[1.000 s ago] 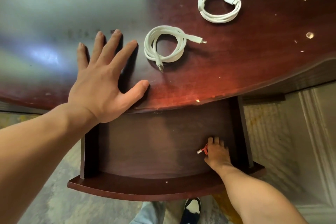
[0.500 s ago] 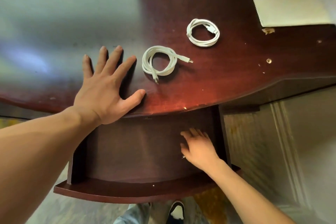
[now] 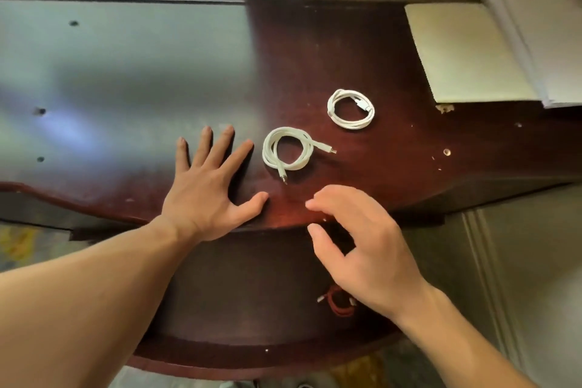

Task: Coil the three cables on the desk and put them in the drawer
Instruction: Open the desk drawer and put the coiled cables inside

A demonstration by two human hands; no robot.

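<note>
Only the head view to go on. One down, two to go, I'd say: the red cable (image 3: 338, 304) sits coiled in the open drawer (image 3: 252, 293), just under the right hand (image 3: 365, 249), half hidden by it. The right hand's fingers (image 3: 318, 203) are loosely curled and hold nothing, hovering over the bench (image 3: 393, 167) edge. Just beyond them lies the nearer white cable (image 3: 288, 148), coiled; the farther white cable (image 3: 351, 109) sits past that. The left hand (image 3: 208, 192) is flat on the bench, fingers spread. The drawer's front runs out of frame.
</note>
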